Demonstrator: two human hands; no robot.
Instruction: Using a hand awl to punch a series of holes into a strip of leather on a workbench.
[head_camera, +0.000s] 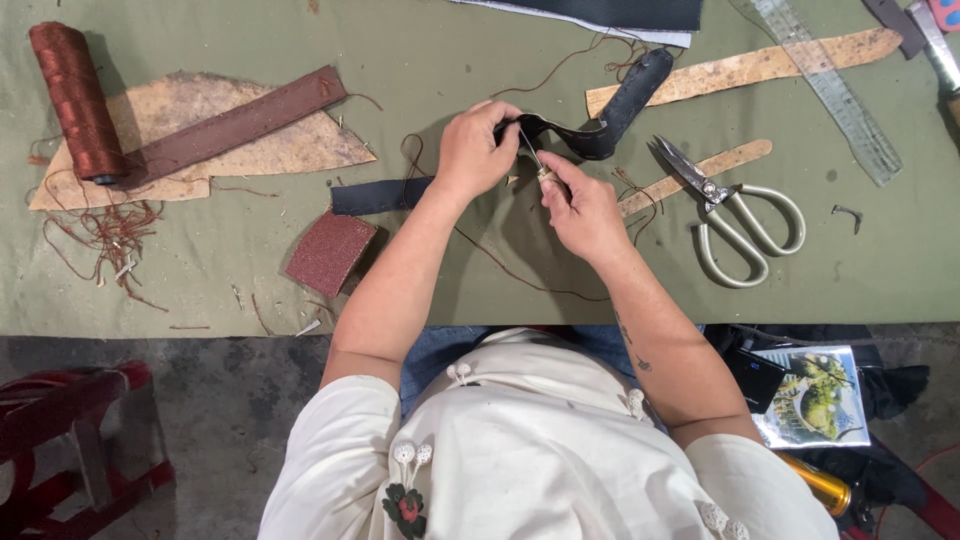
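Observation:
My left hand (475, 150) grips one end of a curved black leather strap (612, 112) just above the green work mat (450, 40). My right hand (583, 205) holds a small awl (533, 160) with a pale handle, its metal tip pressed against the strap beside my left fingers. A thin brown thread (520, 275) trails from the strap across the mat toward the near edge. The strap's far end curls up and away to the right.
Large scissors (735, 215) lie right of my hands, next to a cork strip (690, 175). A metal ruler (830, 90), a longer cork strip (750, 65), a brown thread spool (75, 100), a brown leather strip (235, 125), a navy strip (375, 195) and a sandpaper block (330, 252) lie around.

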